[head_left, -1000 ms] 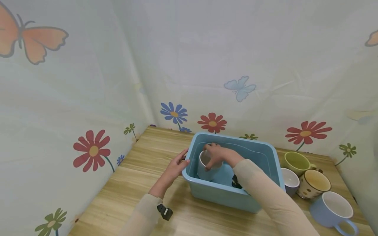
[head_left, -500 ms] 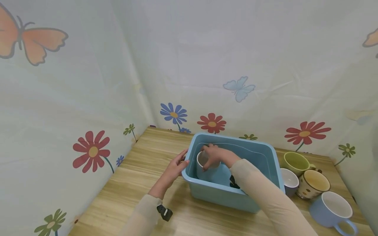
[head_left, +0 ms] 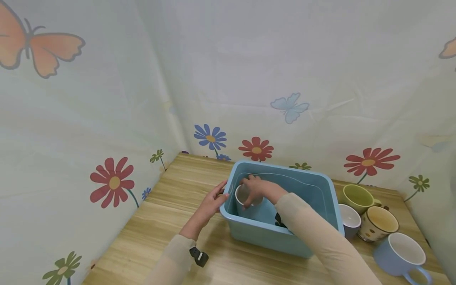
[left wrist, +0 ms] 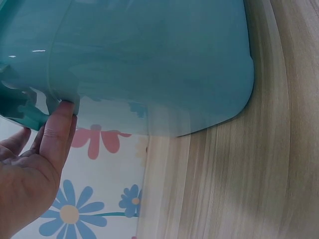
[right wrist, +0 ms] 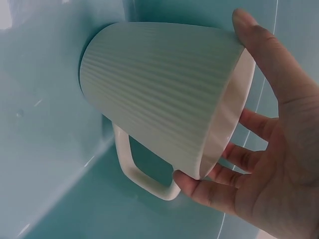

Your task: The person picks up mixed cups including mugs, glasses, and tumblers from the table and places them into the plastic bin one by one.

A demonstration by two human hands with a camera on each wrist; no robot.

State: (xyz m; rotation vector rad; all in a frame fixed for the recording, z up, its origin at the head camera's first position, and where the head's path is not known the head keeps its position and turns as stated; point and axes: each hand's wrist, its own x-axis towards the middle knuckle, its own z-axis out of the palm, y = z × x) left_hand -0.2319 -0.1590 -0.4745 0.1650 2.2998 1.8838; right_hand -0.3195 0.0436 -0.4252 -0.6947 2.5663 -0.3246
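A ribbed white mug (right wrist: 154,94) stands inside the blue plastic bin (head_left: 270,239), at its left end, with its base against the bin floor in the right wrist view. My right hand (head_left: 257,190) reaches in from above and grips the mug's rim, thumb on one side and fingers on the other; the right wrist view shows this hand (right wrist: 279,149) around the rim, the handle beside the little finger. My left hand (head_left: 210,204) holds the bin's left edge, its fingers (left wrist: 56,134) under the rim in the left wrist view.
Right of the bin, on the wooden table (head_left: 171,198), stand a green cup (head_left: 357,198), a grey mug (head_left: 350,219), a patterned cream mug (head_left: 378,224) and a light blue mug (head_left: 399,253). A printed cloth (head_left: 228,79) hangs behind and along the sides.
My right hand and the white mug have shifted slightly left, towards the bin's left wall. My left hand keeps its hold on the bin's edge.
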